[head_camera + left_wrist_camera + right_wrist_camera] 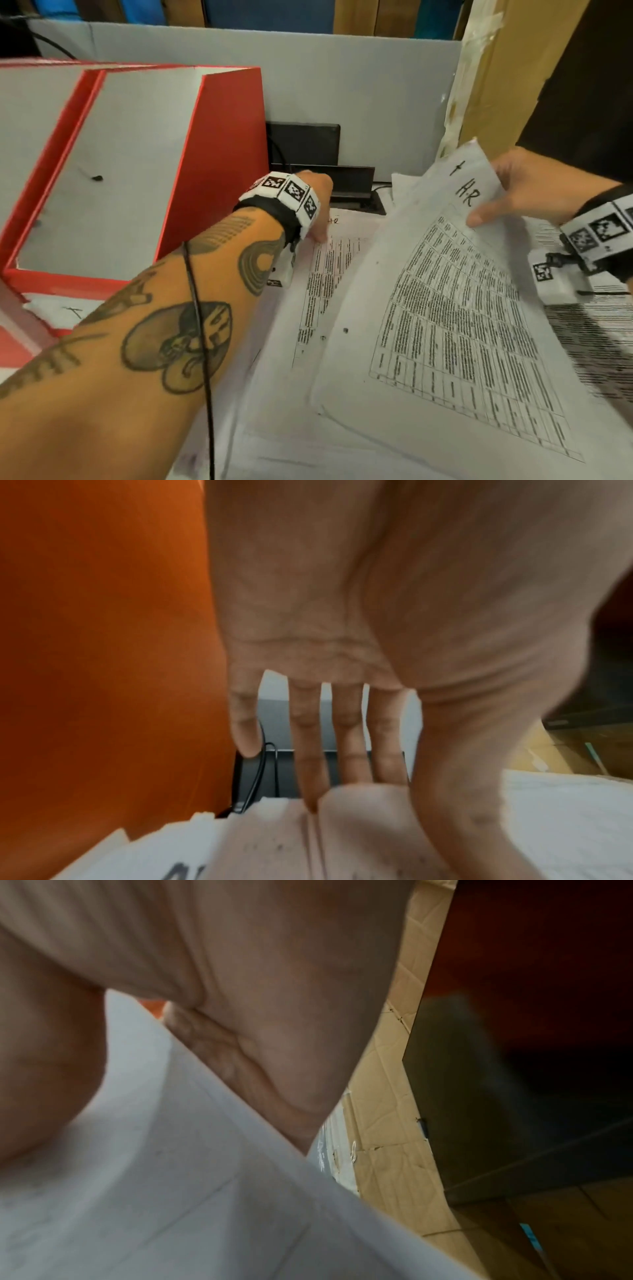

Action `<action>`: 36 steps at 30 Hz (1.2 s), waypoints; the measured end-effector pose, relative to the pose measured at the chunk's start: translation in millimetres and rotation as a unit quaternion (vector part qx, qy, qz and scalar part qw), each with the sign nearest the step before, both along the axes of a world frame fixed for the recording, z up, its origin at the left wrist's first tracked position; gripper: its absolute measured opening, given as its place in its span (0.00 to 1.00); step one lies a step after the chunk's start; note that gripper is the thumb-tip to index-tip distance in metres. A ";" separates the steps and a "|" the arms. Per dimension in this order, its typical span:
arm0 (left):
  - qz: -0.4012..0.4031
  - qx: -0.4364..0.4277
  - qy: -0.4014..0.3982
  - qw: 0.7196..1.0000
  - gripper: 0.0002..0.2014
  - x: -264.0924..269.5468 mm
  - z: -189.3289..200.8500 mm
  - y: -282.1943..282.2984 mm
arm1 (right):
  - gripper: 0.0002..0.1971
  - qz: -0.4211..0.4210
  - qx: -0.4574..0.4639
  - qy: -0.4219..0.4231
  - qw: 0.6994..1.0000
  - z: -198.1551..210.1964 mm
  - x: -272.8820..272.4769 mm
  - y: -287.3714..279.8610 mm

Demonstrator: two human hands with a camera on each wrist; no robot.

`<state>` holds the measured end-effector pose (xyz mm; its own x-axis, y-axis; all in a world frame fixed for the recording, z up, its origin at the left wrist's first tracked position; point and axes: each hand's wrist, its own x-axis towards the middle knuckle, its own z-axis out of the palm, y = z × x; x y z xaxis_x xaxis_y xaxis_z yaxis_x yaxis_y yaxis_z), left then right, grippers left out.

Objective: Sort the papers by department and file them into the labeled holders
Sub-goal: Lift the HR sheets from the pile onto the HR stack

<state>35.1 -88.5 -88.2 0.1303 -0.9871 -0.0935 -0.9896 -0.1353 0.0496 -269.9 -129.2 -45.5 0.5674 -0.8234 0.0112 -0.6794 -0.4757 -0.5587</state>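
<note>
HR sheet (442, 308) is pinched at its top corner by the right hand (534, 192), thumb on the printed face, fingers curled behind. It is lifted and tilted over the desk's right half. "HR" is handwritten near the held corner.

Left hand (315, 205) is stretched toward the desk's back edge, just beside the red holder (219, 144). In the left wrist view its fingers (346, 739) are straight and spread, tips down on the paper stack (325, 267); nothing is gripped.

A second sheet under the left hand also appears marked HR, small and blurred, not certain. More printed pages (589, 329) lie under the right wrist at the desk's right edge. A black box with cables (303, 144) sits at the back edge behind the holder.

The holder stands at the desk's left side, open top, compartments apparently empty. A white tag (68, 310) is seen at its front; the lettering cannot be read.

Step in hand, as judged: one HR sheet is being peeled off while the stack is pinned.

To be done well:
- Stack to be kept pinned flat so only one sheet is carried off.
- Holder label to be confirmed before insertion; it is unreadable from here.
- Sheet to be supported lower down; it is held by one corner, so sag and creasing are likely.
- Leading edge to be squared to the slot, clear of the red divider.
- Left forearm to be cleared from the path to the holder.
</note>
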 end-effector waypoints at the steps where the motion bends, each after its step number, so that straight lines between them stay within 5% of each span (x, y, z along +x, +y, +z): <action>1: 0.008 -0.029 0.004 1.000 0.26 0.1 1.2 -1.4 | 0.13 0.003 -0.001 -0.001 1.000 -0.8 -1.3 1.5; 5: 0.037 -0.131 -0.001 0.991 0.17 -0.1 7.3 -3.3 | 0.13 0.001 -0.013 -0.001 1.000 -4.4 2.5 0.8; 14: 0.025 -0.027 0.027 0.999 0.19 5.4 -1.8 -5.6 | 0.15 0.079 -0.054 0.025 0.995 0.5 38.6 11.9; 27: 0.038 -0.125 -0.072 0.989 0.17 -10.7 19.0 7.7 | 0.14 0.053 -0.105 0.072 0.991 -16.9 70.5 7.6; 30: -0.017 -0.170 0.054 0.984 0.14 -14.8 32.0 18.1 | 0.16 0.065 -0.123 0.052 0.989 -20.4 81.4 9.9; 33: -0.111 -0.114 0.254 0.954 0.07 -16.6 44.1 34.1 | 0.12 0.068 -0.138 0.048 0.987 -19.7 79.9 15.1; 36: -0.067 -0.073 0.411 0.906 0.21 -14.0 46.3 35.3 | 0.22 0.060 -0.129 -0.025 0.990 -21.1 62.8 16.8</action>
